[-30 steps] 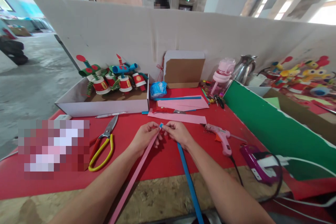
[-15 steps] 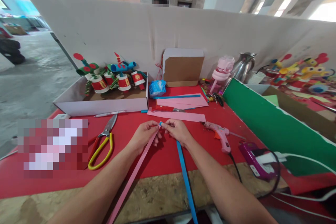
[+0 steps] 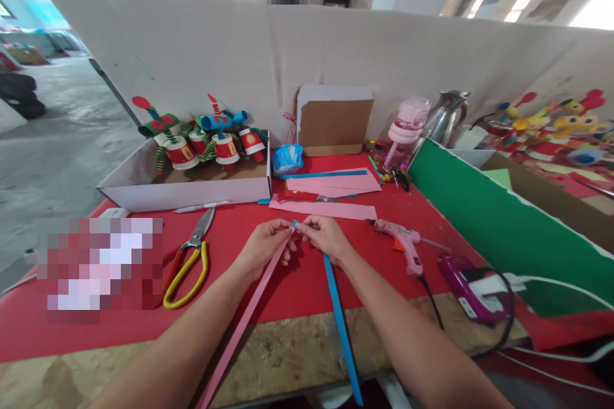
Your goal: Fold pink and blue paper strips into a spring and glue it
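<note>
My left hand [image 3: 267, 246] pinches the top end of a long pink paper strip [image 3: 252, 316], which runs down toward me past the table edge. My right hand [image 3: 325, 238] is closed on a blue paper strip [image 3: 341, 329] that hangs down below the wrist. The two strips meet between my fingertips, where a small blue end shows over the pink one. Right of my hands lies a pink glue gun [image 3: 403, 243]. To the left, scissors [image 3: 190, 255] with red and yellow handles rest with their blades pointing away.
A white tray [image 3: 187, 197] holds several paper-cup figures. Pink paper sheets [image 3: 326, 208], a red-handled tool [image 3: 307, 196] and a blue packet [image 3: 288, 158] lie beyond my hands. On the right are a purple power strip [image 3: 472, 291], cables and a green-sided box [image 3: 503, 230].
My hands keep the same pinch on both strips, with hardly any movement. The whole view has shifted slightly.
</note>
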`<action>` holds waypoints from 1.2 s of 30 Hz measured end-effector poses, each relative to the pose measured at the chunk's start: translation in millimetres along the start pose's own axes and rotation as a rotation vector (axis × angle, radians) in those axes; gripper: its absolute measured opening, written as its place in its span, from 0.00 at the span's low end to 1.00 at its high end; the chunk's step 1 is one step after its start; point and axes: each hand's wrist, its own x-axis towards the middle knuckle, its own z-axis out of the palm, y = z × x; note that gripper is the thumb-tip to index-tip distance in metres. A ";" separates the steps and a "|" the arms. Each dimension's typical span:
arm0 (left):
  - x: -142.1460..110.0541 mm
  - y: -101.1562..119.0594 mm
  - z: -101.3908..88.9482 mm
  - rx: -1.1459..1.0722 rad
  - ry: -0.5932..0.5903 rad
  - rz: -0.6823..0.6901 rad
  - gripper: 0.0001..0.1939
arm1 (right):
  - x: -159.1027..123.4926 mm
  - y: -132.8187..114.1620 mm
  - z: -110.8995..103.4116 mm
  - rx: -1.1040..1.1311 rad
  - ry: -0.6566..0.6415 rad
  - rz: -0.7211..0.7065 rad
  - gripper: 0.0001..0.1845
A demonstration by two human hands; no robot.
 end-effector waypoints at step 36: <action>-0.2 -0.3 0.7 0.041 -0.005 0.013 0.11 | 1.1 1.8 0.5 -0.029 0.010 -0.003 0.23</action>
